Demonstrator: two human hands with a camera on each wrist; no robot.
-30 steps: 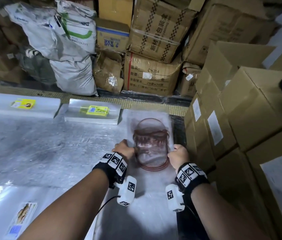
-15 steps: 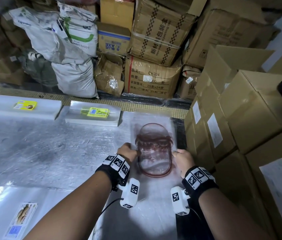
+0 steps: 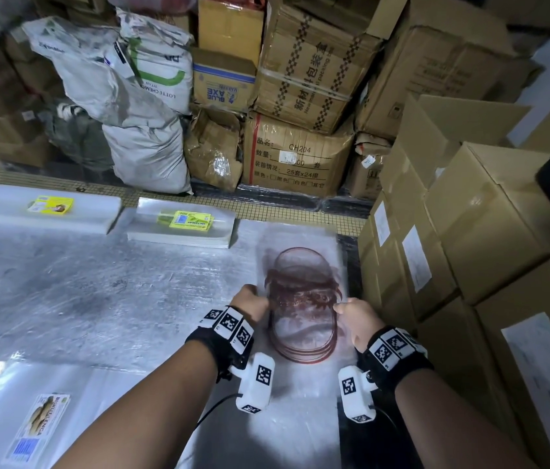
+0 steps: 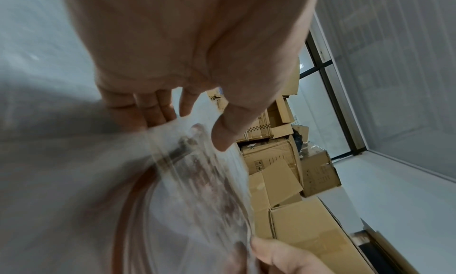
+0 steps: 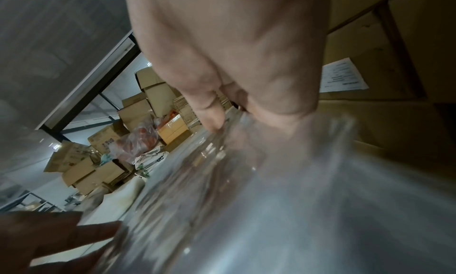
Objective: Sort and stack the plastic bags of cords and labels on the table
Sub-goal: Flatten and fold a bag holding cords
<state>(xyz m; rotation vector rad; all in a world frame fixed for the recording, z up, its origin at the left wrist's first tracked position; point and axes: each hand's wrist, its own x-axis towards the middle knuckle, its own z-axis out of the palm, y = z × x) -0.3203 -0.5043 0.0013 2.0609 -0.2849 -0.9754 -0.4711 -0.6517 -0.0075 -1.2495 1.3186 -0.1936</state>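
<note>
Presently, left hand (image 3: 250,301) and right hand (image 3: 354,316) pinch opposite edges of the clear bag of red cord (image 3: 302,299), lying on the table (image 3: 97,292) at 3 o'clock. Step: stacking; next, presumably, squaring it on the bags beneath.

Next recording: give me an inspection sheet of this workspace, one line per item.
Surface: silvery table, scuffed, dark smudge.
Job's things: clear bag of red cords on a bag stack; two stacks with yellow labels at the far edge; labelled bag at the near left.
Clutter: nothing seen.
Grippers: left hand and right hand hold the cord bag's side edges.
Cables: thin black wire from the left wrist camera.
Surroundings: cardboard boxes right, sacks behind.
</note>
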